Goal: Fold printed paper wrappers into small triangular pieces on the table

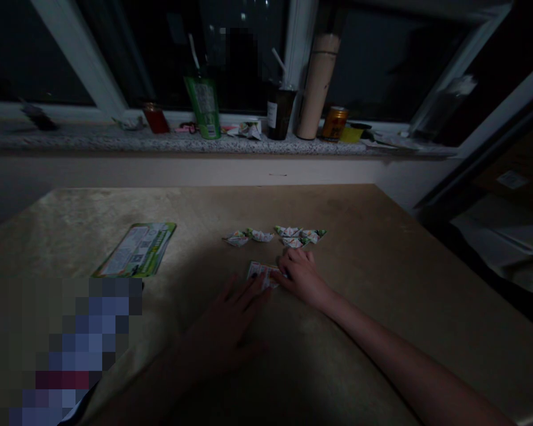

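A small printed paper piece (260,272) lies flat on the beige table (382,284). My left hand (228,322) rests on the table with its fingers stretched out, the tips pressing the paper's near edge. My right hand (299,275) lies on the paper's right side, fingers bent down and pressing it. Just beyond the hands sits a row of several small folded paper shapes (275,235).
A green printed leaflet (137,249) lies to the left. The windowsill (93,139) behind holds a green bottle (203,105), a dark bottle (279,112), a tall beige flask (317,86), an orange can (334,123) and a red jar (154,117). The room is dim.
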### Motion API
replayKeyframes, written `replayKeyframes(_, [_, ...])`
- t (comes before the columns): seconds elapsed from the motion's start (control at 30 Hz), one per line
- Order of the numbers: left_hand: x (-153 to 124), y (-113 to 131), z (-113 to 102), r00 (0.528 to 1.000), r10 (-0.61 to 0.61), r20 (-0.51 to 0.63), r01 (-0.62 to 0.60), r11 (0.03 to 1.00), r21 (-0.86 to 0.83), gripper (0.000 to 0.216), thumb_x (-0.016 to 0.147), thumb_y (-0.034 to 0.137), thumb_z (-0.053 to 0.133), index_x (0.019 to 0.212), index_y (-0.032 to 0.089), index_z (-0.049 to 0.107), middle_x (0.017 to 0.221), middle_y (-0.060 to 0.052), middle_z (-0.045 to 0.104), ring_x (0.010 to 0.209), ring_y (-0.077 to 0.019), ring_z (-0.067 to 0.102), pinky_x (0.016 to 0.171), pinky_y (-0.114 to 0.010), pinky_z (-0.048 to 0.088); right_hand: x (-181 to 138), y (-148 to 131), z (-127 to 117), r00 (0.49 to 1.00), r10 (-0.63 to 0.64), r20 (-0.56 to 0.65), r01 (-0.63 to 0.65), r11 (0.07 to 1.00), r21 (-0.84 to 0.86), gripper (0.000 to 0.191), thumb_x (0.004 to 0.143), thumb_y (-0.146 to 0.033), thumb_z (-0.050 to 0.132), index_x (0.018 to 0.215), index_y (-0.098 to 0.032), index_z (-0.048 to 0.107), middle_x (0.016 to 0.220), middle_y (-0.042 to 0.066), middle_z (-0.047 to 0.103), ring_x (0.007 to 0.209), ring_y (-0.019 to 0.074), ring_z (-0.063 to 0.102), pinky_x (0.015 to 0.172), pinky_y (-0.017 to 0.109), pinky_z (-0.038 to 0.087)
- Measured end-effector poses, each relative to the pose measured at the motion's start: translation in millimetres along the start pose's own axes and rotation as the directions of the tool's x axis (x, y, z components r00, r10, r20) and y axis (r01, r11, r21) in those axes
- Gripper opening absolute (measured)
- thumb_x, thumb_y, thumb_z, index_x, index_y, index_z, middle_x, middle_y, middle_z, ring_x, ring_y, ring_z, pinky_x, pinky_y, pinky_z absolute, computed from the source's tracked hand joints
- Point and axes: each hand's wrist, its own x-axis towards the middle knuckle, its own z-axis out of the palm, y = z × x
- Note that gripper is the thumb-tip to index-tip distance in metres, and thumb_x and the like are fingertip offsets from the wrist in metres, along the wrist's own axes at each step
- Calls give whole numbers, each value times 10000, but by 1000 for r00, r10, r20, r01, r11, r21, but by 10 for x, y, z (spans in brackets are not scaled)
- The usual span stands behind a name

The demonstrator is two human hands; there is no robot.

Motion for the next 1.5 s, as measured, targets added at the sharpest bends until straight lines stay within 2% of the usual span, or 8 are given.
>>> replayKeyframes(0.2, [-30,57,58,999,-32,-24,33,999,19,754,882,571,398,1466,184,117,1517,-89,178,1382,-268,153,1112,-509,13,8,0,2,1000,7,10,-7,1000,9,239,892,-375,515,744,-188,517,866,31,531,889,191,453,745,304,255])
replayKeyframes(0.33, [-53,30,54,1000,-28,-5,28,999,-16,728,893,567,376,1463,185,133,1514,-91,178,1375,-255,188,1114,-482,93,14,0,7,1000,8,20,-8,1000,18,228,890,-367,519,748,-188,516,870,32,530,890,190,455,748,306,257])
replayKeyframes(0.5, [-63,2,14,999,-10,34,11,1000,-26,692,894,550,389,1446,174,209,1514,-82,178,1377,-248,185,1117,-458,124,12,6,16,1000,4,10,-5,1000,25,221,884,-365,530,751,-189,519,877,32,524,894,191,452,751,305,256])
replayKeyframes(0.7, [-53,20,54,1000,-6,-24,7,1000,24,626,915,513,364,1432,176,260,1508,-79,208,1372,-253,201,1116,-453,146,12,19,33,1000,4,3,-4,1000,14,221,875,-368,541,747,-188,521,875,36,530,888,195,452,748,305,254])
replayKeyframes(0.87, [-41,37,62,1000,-10,-17,11,999,46,620,918,504,364,1423,155,280,1504,-94,217,1372,-255,199,1114,-439,162,13,9,18,1000,7,2,-7,1000,20,220,882,-365,529,754,-186,518,876,36,532,884,192,456,748,300,256])
replayKeyframes(1.2, [-51,28,64,1000,3,-21,-3,1000,-3,647,885,536,417,1399,152,330,1509,-113,196,1376,-276,174,1111,-446,186,13,10,7,1000,12,17,-12,1000,19,243,890,-382,515,747,-186,515,874,34,528,892,186,450,750,298,257])
replayKeyframes(1.37, [-50,30,24,1000,-5,-16,4,999,-33,636,856,577,444,1345,171,412,1512,-98,194,1370,-285,195,1101,-448,214,13,5,-6,1000,19,21,-20,1000,25,237,879,-381,533,742,-189,511,884,34,537,898,191,460,758,302,260])
replayKeyframes(1.5, [-47,4,0,999,-30,-33,28,997,-69,701,874,550,430,1432,169,243,1507,-84,220,1361,-243,239,1103,-404,228,17,1,-7,1000,15,20,-16,999,30,222,876,-368,536,747,-190,516,880,36,540,893,195,462,755,302,259])
